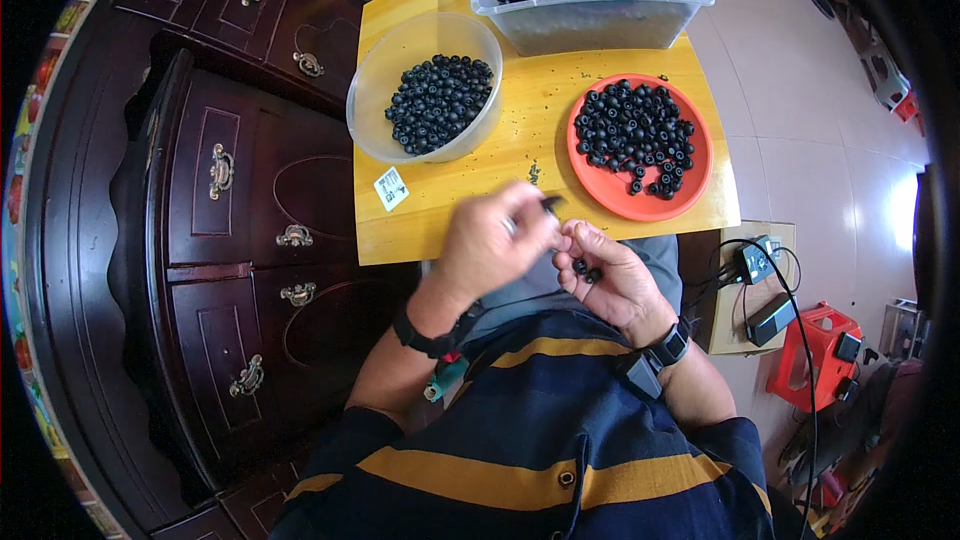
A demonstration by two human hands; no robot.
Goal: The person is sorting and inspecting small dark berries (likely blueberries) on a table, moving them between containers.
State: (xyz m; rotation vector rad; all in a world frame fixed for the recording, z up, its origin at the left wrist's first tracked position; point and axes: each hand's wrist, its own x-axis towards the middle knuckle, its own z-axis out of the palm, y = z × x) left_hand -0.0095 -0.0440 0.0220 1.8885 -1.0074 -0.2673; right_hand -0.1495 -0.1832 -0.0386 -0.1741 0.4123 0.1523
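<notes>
My left hand (492, 248), slightly blurred, is closed round a small tool with a dark tip (551, 203); most of the tool is hidden by the fingers. Close beside it, my right hand (622, 285) has thumb and forefinger pinched together. Several small black round pieces (588, 271) lie in that palm, against the curled fingers. Whatever sits at the right fingertips is too small to make out. More such pieces, many with a hole in the middle, lie on a red-orange plate (632, 206) just beyond the right hand.
A round translucent tub (362, 112) of black pieces stands on the yellow table (455, 225) at left. A big clear bin (600, 28) of them stands behind. Dark crumbs and a white label (391, 189) lie on the table. Left is a dark cabinet (250, 180); right, a red stool (812, 355) and cables.
</notes>
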